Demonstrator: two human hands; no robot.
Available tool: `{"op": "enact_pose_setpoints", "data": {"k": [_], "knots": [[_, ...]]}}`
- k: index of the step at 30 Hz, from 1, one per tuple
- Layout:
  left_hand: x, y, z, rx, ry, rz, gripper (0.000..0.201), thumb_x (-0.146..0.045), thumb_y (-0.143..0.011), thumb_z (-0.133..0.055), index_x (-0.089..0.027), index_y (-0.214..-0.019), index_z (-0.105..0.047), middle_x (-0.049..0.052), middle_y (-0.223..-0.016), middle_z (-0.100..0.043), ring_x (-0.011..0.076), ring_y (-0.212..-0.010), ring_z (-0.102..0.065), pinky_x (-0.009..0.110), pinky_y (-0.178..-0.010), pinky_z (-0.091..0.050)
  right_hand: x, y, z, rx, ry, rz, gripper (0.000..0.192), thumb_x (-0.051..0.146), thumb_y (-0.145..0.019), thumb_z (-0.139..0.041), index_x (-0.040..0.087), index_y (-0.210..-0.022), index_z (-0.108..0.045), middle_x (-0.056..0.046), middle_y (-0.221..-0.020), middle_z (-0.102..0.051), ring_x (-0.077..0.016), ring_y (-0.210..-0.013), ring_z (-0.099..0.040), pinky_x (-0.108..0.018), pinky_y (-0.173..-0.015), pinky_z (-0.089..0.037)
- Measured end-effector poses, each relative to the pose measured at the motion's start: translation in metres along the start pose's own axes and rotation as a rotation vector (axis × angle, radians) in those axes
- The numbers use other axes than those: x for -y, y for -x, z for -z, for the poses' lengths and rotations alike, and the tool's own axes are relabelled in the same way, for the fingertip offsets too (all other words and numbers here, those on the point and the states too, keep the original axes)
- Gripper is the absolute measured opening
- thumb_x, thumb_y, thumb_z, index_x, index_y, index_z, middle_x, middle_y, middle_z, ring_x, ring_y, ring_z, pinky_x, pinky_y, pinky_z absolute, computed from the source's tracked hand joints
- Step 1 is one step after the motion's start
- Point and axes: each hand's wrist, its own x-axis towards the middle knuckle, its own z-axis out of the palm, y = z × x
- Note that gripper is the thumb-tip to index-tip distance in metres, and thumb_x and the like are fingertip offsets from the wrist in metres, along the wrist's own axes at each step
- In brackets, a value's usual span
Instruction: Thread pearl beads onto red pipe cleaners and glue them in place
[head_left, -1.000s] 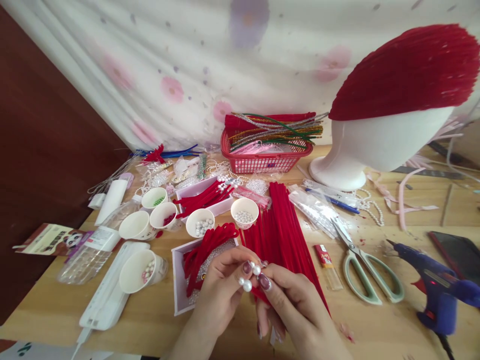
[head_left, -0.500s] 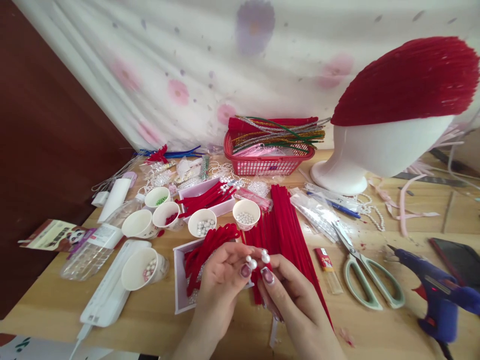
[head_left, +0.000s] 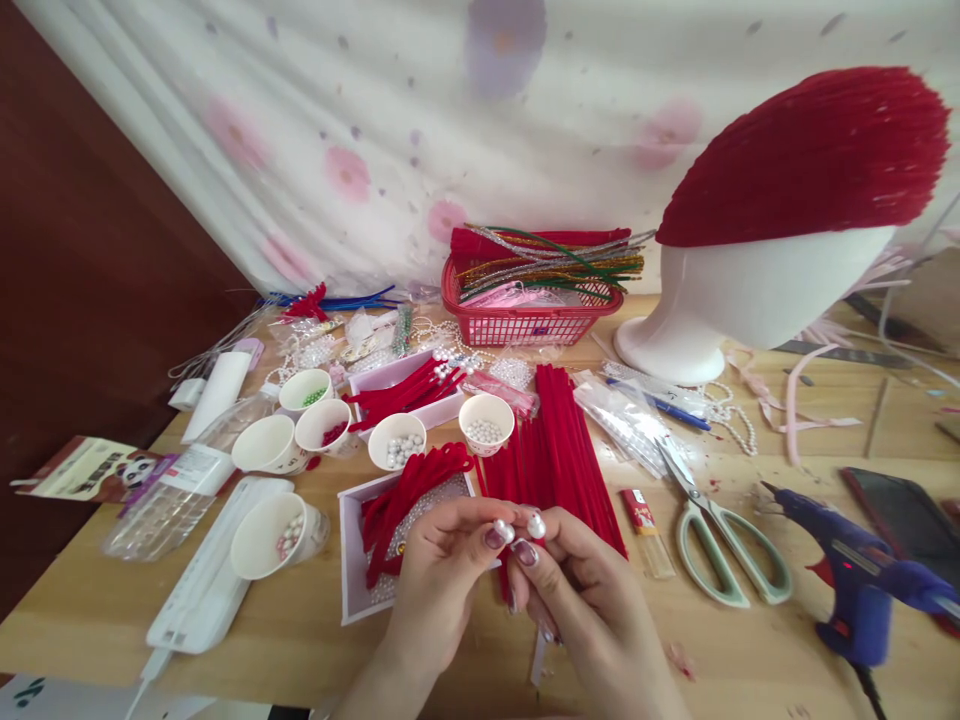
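Item: two white pearl beads, held low at the front centre of the tabletop, above the near ends of a spread of red pipe cleaners.

- Our left hand: thumb and fingers pinched on the left bead, raised off the wood so we can see it head-on.
- Our right hand: fingers closed on the right bead and on what looks like a red stem beneath it; how the stem joins the bead we cannot tell.
- The beads sit just beside each other, almost touching, fingertips meeting between them.

Within reach:
- a white tray of red loops, touching the left hand's far side
- paper cups of pearls, sorted by kind, in an arc behind
- scissors and a blue glue gun, laid to the right, well apart from the beads
- a red basket of mixed stems and a foam head in a red cap, at the back
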Motion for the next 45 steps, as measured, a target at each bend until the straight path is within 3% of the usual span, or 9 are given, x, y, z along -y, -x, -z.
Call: {"op": "enact_pose_setpoints", "data": {"k": [19, 27, 31, 36, 40, 42, 45], "knots": [[0.000, -0.002, 0.001, 0.022, 0.026, 0.013, 0.014, -0.039, -0.073, -0.091, -0.026, -0.078, -0.085, 0.004, -0.084, -0.084, 0.0095, -0.043, -0.064, 0.019, -0.043, -0.052, 0.001, -0.002, -0.001, -0.023, 0.017, -0.033, 0.041, 0.053, -0.099, -0.062, 0.018, -0.077, -0.060, 0.005, -0.059, -0.054, -0.0059, -0.044, -0.038, -0.021, -0.044, -0.029], [-0.007, -0.006, 0.000, -0.050, 0.062, 0.008, 0.015, -0.035, -0.073, -0.092, -0.024, -0.076, -0.082, 0.000, -0.082, -0.082, 0.0039, -0.044, -0.052, 0.016, -0.045, -0.051, 0.003, -0.007, -0.003, 0.070, 0.014, -0.030, 0.041, 0.055, -0.100, -0.059, 0.017, -0.086, -0.065, -0.001, -0.070, -0.062, -0.0101, -0.057, -0.057, -0.019, -0.050, -0.045], [-0.007, -0.005, 0.004, -0.038, -0.008, 0.024, 0.020, -0.037, -0.075, -0.090, -0.024, -0.089, -0.083, 0.004, -0.091, -0.082, 0.0031, -0.042, -0.045, 0.019, -0.049, -0.052, 0.002, -0.006, -0.003, 0.069, 0.017, -0.017, 0.044, 0.056, -0.099, -0.059, 0.017, -0.082, -0.066, -0.001, -0.069, -0.063, -0.0078, -0.051, -0.055, -0.018, -0.047, -0.042], [-0.005, 0.000, 0.004, 0.020, -0.188, 0.166, 0.046, -0.048, -0.076, -0.087, -0.021, -0.112, -0.081, 0.009, -0.089, -0.079, 0.0090, -0.051, -0.056, 0.022, -0.048, -0.050, -0.001, -0.006, -0.004, 0.021, 0.028, -0.006, 0.045, 0.061, -0.097, -0.060, 0.018, -0.089, -0.068, 0.002, -0.055, -0.059, -0.0105, -0.047, -0.053, -0.021, -0.047, -0.042], [-0.005, 0.000, 0.005, 0.065, -0.320, 0.142, 0.044, -0.055, -0.082, -0.078, -0.020, -0.107, -0.083, 0.013, -0.112, -0.075, 0.0058, -0.044, -0.051, 0.023, -0.041, -0.044, -0.008, -0.004, -0.003, 0.027, 0.149, 0.016, 0.043, 0.058, -0.101, -0.053, 0.019, -0.095, -0.070, -0.001, -0.063, -0.064, -0.0152, -0.056, -0.058, -0.027, -0.059, -0.052], [-0.006, 0.000, 0.006, 0.041, -0.355, 0.098, 0.041, -0.056, -0.080, -0.080, -0.019, -0.099, -0.083, 0.012, -0.116, -0.074, 0.0070, -0.051, -0.054, 0.022, -0.044, -0.046, -0.009, -0.004, 0.001, 0.046, 0.244, 0.016, 0.042, 0.057, -0.101, -0.053, 0.019, -0.092, -0.070, -0.002, -0.070, -0.065, -0.0170, -0.063, -0.059, -0.029, -0.063, -0.051], [-0.005, 0.004, 0.010, 0.002, -0.367, 0.063, 0.039, -0.056, -0.080, -0.080, -0.019, -0.091, -0.082, 0.008, -0.093, -0.077, 0.0151, -0.071, -0.062, 0.026, -0.068, -0.056, -0.006, -0.003, 0.012, 0.059, 0.410, 0.019, 0.045, 0.055, -0.099, -0.055, 0.018, -0.077, -0.069, -0.003, -0.069, -0.062, -0.0175, -0.064, -0.055, -0.028, -0.059, -0.044]]}}
